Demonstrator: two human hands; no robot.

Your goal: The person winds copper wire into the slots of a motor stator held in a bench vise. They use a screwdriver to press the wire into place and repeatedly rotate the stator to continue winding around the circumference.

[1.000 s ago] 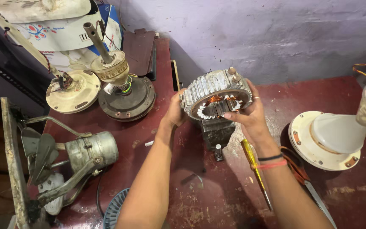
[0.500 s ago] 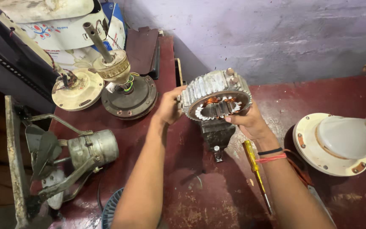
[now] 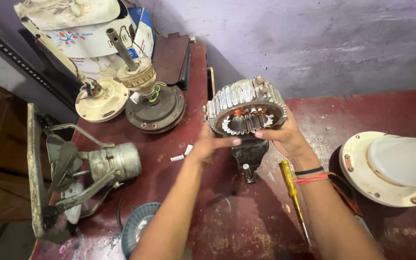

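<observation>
A round metal motor stator [image 3: 245,102] with copper windings inside sits on a small dark bench vise [image 3: 249,154] in the middle of the red worktable [image 3: 217,226]. My right hand [image 3: 285,136] grips the stator's lower right rim. My left hand [image 3: 211,143] lies against its lower left rim, fingers stretched toward the right hand. A black band and a red thread circle my right wrist.
A yellow-handled screwdriver [image 3: 292,195] lies right of the vise. A dark fan motor with a shaft [image 3: 149,103], a cream motor [image 3: 101,99], a small exhaust fan in a frame [image 3: 80,168] and a wire spool [image 3: 140,231] stand to the left. A white fan cover [image 3: 391,166] sits at right.
The view has shifted slightly. My left hand has slid from the stator's left side down under its front rim, fingers now pointing right. The right hand keeps its hold.
</observation>
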